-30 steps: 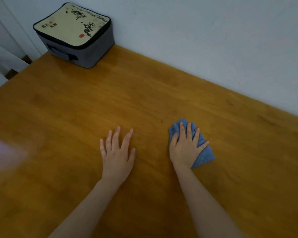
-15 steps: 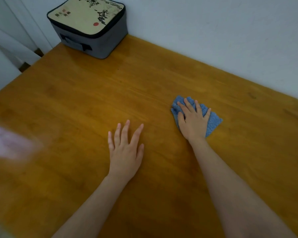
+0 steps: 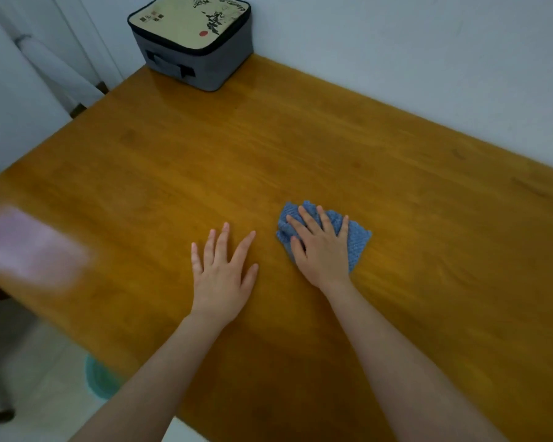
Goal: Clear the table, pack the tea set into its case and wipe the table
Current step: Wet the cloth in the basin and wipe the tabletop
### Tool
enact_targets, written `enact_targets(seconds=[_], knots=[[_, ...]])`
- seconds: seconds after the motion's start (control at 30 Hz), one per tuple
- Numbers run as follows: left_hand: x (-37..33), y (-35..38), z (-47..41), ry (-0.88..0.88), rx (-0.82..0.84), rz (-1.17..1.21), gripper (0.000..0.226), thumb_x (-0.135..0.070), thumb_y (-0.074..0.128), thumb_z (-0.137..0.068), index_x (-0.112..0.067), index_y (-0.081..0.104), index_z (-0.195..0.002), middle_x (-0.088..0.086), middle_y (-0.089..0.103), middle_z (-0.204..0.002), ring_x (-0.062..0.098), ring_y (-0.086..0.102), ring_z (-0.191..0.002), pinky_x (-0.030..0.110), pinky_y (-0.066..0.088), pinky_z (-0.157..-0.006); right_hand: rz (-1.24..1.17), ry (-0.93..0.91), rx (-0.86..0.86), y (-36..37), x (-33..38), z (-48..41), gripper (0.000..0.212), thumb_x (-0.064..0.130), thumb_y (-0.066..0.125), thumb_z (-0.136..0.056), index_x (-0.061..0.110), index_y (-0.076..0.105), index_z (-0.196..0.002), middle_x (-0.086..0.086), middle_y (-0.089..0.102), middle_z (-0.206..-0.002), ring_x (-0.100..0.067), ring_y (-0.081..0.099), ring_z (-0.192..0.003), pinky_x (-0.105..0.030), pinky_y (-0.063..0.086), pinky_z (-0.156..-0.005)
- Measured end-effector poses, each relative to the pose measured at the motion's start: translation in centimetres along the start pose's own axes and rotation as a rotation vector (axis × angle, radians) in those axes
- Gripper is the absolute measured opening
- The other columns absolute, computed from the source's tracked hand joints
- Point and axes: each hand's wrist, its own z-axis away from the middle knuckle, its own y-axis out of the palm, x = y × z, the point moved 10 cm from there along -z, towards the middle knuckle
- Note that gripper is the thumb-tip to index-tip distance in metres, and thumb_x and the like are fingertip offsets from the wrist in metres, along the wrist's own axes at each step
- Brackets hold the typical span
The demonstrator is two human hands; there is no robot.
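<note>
A small blue cloth (image 3: 356, 242) lies bunched on the wooden table (image 3: 300, 148), a little right of the middle. My right hand (image 3: 320, 247) presses flat on it with straight, spread fingers. My left hand (image 3: 221, 269) rests flat on the bare wood just to the left of it, fingers spread, holding nothing. The grey tea set case (image 3: 193, 39), zipped closed with a beige printed lid, stands at the table's far left corner against the wall.
A white wall runs along the table's far edge. The table's left edge drops to a pale floor, where a green round object (image 3: 101, 379) sits. A pinkish glare patch (image 3: 29, 247) lies on the wood near the left edge.
My right hand slid the cloth away from me and then leftwards, turning the fingers to the left. My left hand stayed flat in place. The view shifted left and down.
</note>
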Motion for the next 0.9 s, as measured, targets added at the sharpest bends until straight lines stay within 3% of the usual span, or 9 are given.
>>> enact_targets(seconds=[0.27, 0.47, 0.9], knots=[[0.3, -0.1, 8.4, -0.076, -0.019, 0.049, 0.057, -0.054, 0.035, -0.096, -0.043, 0.018, -0.150, 0.004, 0.010, -0.162, 0.028, 0.002, -0.149, 0.054, -0.003, -0.117, 0.042, -0.159, 0.041, 2.1, 3.4, 11.8, 0.050, 0.056, 0.028, -0.097, 0.046, 0.037, -0.145, 0.006, 0.029, -0.158, -0.028, 0.018, -0.148, -0.071, 0.002, -0.110], [-1.4, -0.8, 13.6, -0.101, -0.042, 0.045, 0.057, -0.052, 0.037, -0.097, -0.043, 0.019, -0.150, 0.005, 0.010, -0.162, 0.029, 0.001, -0.148, 0.054, -0.003, -0.116, 0.019, -0.215, 0.049, 2.2, 4.3, 21.2, 0.052, 0.058, 0.031, -0.096, 0.041, 0.040, -0.145, 0.003, 0.032, -0.157, -0.030, 0.020, -0.148, -0.072, 0.007, -0.109], [-6.5, -0.6, 24.8, -0.143, -0.011, 0.081, 0.059, -0.052, 0.035, -0.097, -0.043, 0.011, -0.151, 0.005, 0.003, -0.162, 0.029, -0.005, -0.148, 0.054, -0.008, -0.116, 0.047, -0.195, 0.115, 1.8, 0.1, 36.2, 0.059, 0.063, 0.034, -0.094, 0.036, 0.038, -0.147, 0.003, 0.033, -0.157, -0.030, 0.025, -0.146, -0.070, 0.012, -0.109]])
